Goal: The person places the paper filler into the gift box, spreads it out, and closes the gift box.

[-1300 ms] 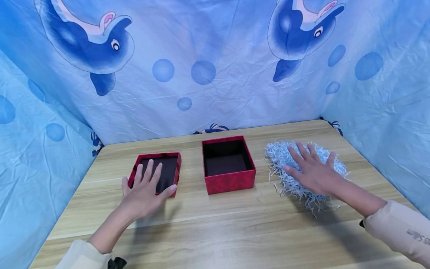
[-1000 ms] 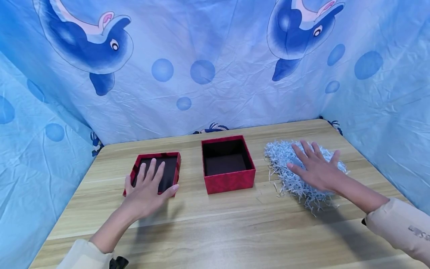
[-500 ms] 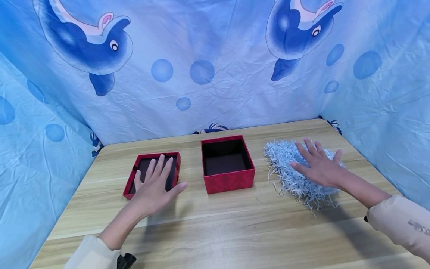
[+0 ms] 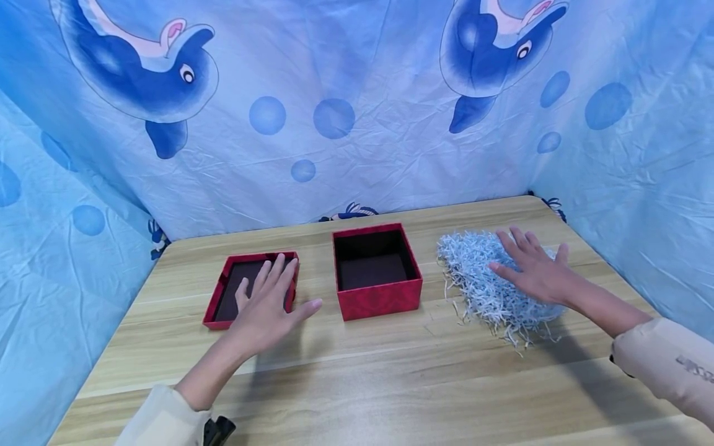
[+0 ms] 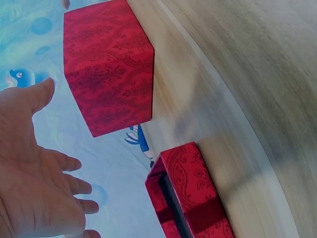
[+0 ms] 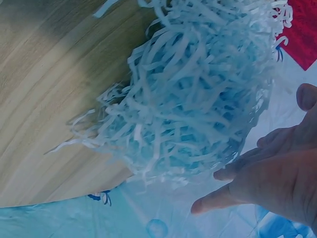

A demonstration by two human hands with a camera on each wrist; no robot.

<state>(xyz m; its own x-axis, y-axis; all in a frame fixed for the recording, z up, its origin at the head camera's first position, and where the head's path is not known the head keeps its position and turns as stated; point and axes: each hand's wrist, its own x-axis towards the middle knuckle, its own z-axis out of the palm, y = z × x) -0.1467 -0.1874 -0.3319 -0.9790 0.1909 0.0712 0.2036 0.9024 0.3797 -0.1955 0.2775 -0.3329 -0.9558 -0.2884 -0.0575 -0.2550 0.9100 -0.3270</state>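
Note:
With fingers spread, my left hand (image 4: 264,313) hovers above the table, over the right front part of a shallow red box lid (image 4: 214,306) with a dark inside. Thumb held out to the side, it grips nothing. A deeper red box (image 4: 382,298), patterned outside and dark inside, stands uncovered at the middle. My right hand (image 4: 532,269) hangs with spread fingers over a heap of pale blue shredded paper (image 4: 474,266). In the right wrist view the fingers are near the shredded paper (image 6: 188,99); whether they touch it I cannot tell. The left wrist view shows the box (image 5: 111,69) and lid (image 5: 195,188) beyond the palm.
A wooden table (image 4: 379,378) carries all these things. Loose paper strands lie at the heap's left and front edges. Behind and at both sides hangs a blue cloth backdrop (image 4: 385,167) with dolphins and bubbles, close to the table's edges.
My left hand has drifted right across the lid, uncovering more of its left side. My right hand has shifted slightly right and away over the paper. Box, lid and heap stay put.

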